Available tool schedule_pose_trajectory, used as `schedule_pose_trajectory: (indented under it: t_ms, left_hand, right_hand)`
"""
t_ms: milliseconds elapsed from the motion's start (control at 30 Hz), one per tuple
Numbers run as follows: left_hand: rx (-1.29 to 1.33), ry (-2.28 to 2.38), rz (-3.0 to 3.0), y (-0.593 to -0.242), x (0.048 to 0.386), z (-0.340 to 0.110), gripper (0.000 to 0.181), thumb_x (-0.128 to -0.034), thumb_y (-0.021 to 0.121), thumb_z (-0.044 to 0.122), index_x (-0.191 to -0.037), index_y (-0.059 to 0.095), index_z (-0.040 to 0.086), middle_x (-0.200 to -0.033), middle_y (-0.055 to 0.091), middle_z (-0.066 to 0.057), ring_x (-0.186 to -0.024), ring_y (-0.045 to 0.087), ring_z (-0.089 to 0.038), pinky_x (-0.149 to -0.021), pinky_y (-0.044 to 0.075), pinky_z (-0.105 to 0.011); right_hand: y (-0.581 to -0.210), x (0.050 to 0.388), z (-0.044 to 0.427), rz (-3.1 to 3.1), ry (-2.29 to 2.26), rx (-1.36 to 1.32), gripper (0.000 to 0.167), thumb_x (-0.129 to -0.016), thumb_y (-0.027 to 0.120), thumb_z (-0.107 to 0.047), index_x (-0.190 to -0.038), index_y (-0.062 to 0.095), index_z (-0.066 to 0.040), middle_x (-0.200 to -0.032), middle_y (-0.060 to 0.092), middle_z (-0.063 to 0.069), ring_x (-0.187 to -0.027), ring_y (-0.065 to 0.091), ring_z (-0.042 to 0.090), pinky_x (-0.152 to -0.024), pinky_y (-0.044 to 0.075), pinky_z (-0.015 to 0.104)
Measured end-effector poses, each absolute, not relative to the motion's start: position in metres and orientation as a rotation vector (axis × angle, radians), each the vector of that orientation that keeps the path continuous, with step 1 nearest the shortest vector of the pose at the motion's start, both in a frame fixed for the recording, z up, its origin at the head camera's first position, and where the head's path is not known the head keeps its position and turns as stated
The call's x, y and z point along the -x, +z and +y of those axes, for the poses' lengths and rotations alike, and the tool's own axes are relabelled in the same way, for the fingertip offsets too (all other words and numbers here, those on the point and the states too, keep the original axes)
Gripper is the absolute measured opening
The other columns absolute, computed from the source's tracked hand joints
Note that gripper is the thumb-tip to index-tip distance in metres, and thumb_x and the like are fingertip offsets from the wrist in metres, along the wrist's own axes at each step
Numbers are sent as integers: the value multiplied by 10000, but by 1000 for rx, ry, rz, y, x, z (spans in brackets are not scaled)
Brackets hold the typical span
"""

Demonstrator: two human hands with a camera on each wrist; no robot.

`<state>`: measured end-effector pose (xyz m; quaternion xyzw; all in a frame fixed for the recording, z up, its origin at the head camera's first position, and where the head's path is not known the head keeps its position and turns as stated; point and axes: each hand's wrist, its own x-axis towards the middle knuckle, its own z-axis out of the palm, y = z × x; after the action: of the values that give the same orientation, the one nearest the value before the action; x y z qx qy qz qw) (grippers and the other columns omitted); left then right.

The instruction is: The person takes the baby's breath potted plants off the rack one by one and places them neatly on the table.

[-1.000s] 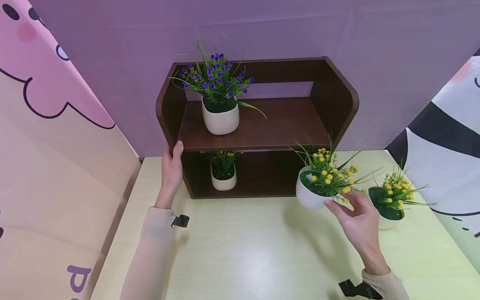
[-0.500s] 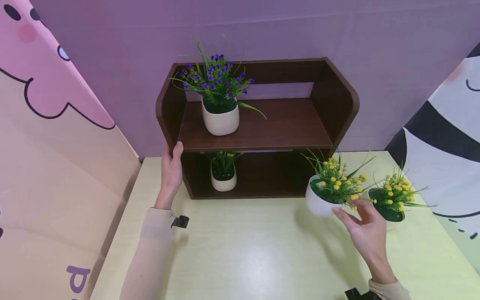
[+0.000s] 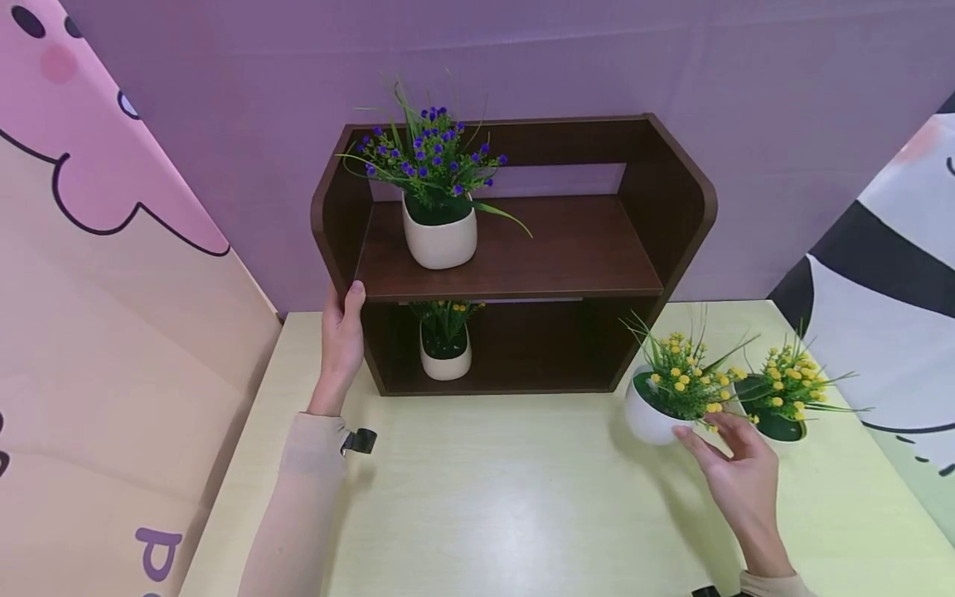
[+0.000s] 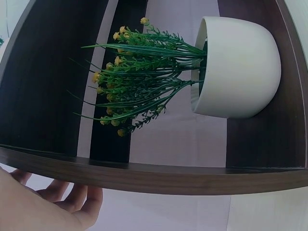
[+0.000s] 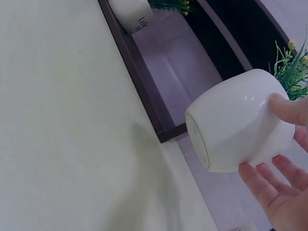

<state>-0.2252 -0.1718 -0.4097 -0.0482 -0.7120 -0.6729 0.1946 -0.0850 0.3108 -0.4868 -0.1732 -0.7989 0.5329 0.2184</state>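
Note:
My right hand (image 3: 746,485) holds a white flowerpot (image 3: 656,419) of yellow flowers, thumb and fingers on its wall. The pot is tilted, and in the right wrist view its bottom shows off the table. My left hand (image 3: 342,348) grips the left side panel of a dark brown two-tier shelf (image 3: 522,387), thumb at the front edge; the left wrist view shows fingers (image 4: 91,204) along the panel's outer side. On the upper tier stands a white pot of purple flowers (image 3: 440,240). A smaller white pot of yellow flowers (image 3: 445,365) stands at left on the lower tier.
Another potted plant with yellow flowers (image 3: 783,398) stands on the pale table (image 3: 477,497) at the right, partly behind the right hand and the held plant. A purple backdrop (image 3: 224,99) rises behind the shelf. Printed cartoon panels flank the table.
My right hand has carried the yellow-flower pot rightward and toward me, away from the shelf's lower right front. The left hand stays on the side panel.

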Motion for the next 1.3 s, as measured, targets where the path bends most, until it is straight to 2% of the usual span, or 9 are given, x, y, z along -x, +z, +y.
schedule_pose_trajectory:
  t_ms: [300, 533, 633, 767, 867, 967, 1067, 1167, 1300]
  left_hand:
    - [121, -1881, -2017, -410, 224, -171, 524, -1137, 430, 265, -1609, 379, 43, -1641, 446, -150, -1564, 371, -256, -1326, 260, -457]
    - [115, -1875, -2012, -410, 225, -171, 520, -1136, 430, 251, -1605, 378, 30, -1634, 452, -161, -1556, 378, -254, -1322, 265, -448]
    - [115, -1889, -2002, -410, 225, -171, 513, -1136, 428, 240, -1597, 381, 20, -1624, 455, -169, -1549, 379, -254, -1322, 263, -448]
    - [119, -1891, -2002, -410, 225, -171, 514, -1138, 421, 238, -1603, 372, 27, -1631, 446, -163, -1555, 371, -253, -1326, 256, -452]
    - [124, -1878, -2008, -409, 225, -171, 518, -1139, 415, 250, -1611, 368, 43, -1643, 440, -150, -1561, 368, -250, -1329, 254, -455]
    - [126, -1871, -2014, -409, 225, -172, 521, -1140, 414, 256, -1615, 366, 46, -1650, 435, -148, -1564, 366, -251, -1331, 252, -456]
    - [121, -1876, -2016, -409, 225, -172, 522, -1141, 413, 251, -1614, 365, 37, -1651, 433, -154, -1564, 365, -253, -1332, 250, -451]
    - [112, -1879, -2011, -410, 225, -172, 518, -1140, 413, 246, -1612, 370, 35, -1648, 437, -153, -1562, 366, -250, -1330, 252, -447]
    - [120, -1887, -2007, -410, 226, -172, 524, -1140, 419, 244, -1621, 355, 44, -1657, 427, -145, -1568, 358, -244, -1331, 250, -449]
  right_hand:
    - [-501, 88, 327, -2236, 1447, 583, 426, -839, 903, -83, -1211, 708, -10, -1166, 597, -292, -1034, 572, -210, -896, 484, 12]
    - [-507, 90, 333, -2258, 1450, 657, 507, -834, 931, -204, -1269, 711, -67, -1069, 661, -302, -1007, 586, -219, -841, 489, 8]
    - [-511, 91, 335, -2276, 1431, 695, 585, -834, 934, -234, -1325, 691, -28, -1225, 752, -143, -1067, 626, -174, -843, 486, 7]
    - [-515, 93, 336, -2288, 1413, 739, 642, -842, 928, -245, -1369, 660, 7, -1439, 671, 183, -1234, 680, 2, -852, 489, 9]
    - [-516, 94, 337, -2281, 1440, 747, 657, -860, 914, -241, -1392, 635, 23, -1483, 617, 253, -1335, 658, 136, -846, 501, 15]
    - [-518, 95, 338, -2235, 1510, 767, 622, -859, 912, -199, -1385, 639, -8, -1488, 634, 201, -1341, 655, 125, -825, 523, 32]
    - [-521, 94, 338, -2190, 1547, 768, 538, -841, 920, -140, -1312, 676, -54, -1354, 704, -31, -1219, 662, -14, -816, 535, 42]
    - [-524, 94, 339, -2159, 1571, 741, 485, -830, 921, -104, -1259, 696, -76, -1185, 637, -214, -1107, 613, -97, -816, 540, 48]
    - [-525, 92, 339, -2171, 1555, 755, 535, -843, 916, -131, -1318, 686, -49, -1378, 690, -67, -1174, 631, -81, -829, 529, 37]
